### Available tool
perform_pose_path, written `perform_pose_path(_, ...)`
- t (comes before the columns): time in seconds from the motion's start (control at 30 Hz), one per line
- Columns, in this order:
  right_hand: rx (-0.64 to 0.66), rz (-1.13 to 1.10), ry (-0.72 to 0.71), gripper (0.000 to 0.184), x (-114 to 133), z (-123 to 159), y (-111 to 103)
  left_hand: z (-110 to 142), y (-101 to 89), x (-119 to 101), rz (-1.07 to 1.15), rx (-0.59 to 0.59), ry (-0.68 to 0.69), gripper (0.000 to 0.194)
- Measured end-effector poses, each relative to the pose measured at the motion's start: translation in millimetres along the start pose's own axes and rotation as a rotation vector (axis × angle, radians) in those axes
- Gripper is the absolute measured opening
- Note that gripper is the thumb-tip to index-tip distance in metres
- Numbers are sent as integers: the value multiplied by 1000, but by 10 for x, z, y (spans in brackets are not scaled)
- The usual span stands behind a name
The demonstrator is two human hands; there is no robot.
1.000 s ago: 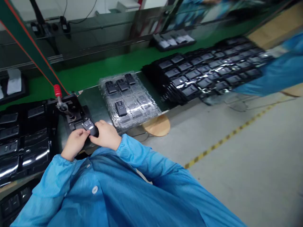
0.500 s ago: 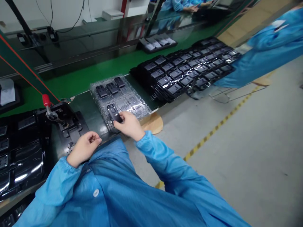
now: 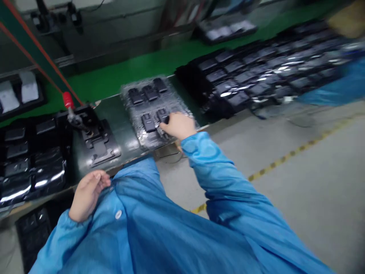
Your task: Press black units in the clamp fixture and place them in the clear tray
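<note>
Left hand: left hand (image 3: 88,194) empty, fingers loosely curled, off the front edge of the bench (image 3: 125,133).
Fixture: fixture (image 3: 99,148) on the bench, red handle (image 3: 67,99) raised, nothing in hand near it.
Right hand: right hand (image 3: 181,125) has thumb and fingers on a black unit (image 3: 162,113). Looks like a light pinch; blur hides whether it bears weight.
Unit: in the clear tray (image 3: 177,102), near row, beside another unit (image 3: 148,122). Seating can't be told.
Handling: best kept flat and square to its pocket, pinched by the sides, lowered gently, let go only once seated. A tilt could catch the pocket wall or knock the neighbour.
Far row: three more units (image 3: 149,92) in the same tray.
Beyond: green surface (image 3: 108,80) behind the bench.
</note>
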State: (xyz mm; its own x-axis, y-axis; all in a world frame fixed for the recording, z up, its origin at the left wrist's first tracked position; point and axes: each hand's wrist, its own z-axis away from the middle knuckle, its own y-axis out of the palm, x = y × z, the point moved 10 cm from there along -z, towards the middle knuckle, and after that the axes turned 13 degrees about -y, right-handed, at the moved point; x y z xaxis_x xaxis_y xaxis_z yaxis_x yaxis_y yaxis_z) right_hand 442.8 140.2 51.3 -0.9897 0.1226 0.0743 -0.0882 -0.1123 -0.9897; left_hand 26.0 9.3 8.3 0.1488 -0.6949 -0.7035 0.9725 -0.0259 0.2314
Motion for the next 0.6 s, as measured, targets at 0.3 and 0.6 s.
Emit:
perform_pose_path(0.3, -278, -167, -25, 34, 62, 78, -64, 235, -92, -370, 317, 103, 112, 36)
perform_pose_path(0.6, -167, -1244, -731, 28, 2404, 1181, -91, 354, 156, -475, 303, 238, 313, 39)
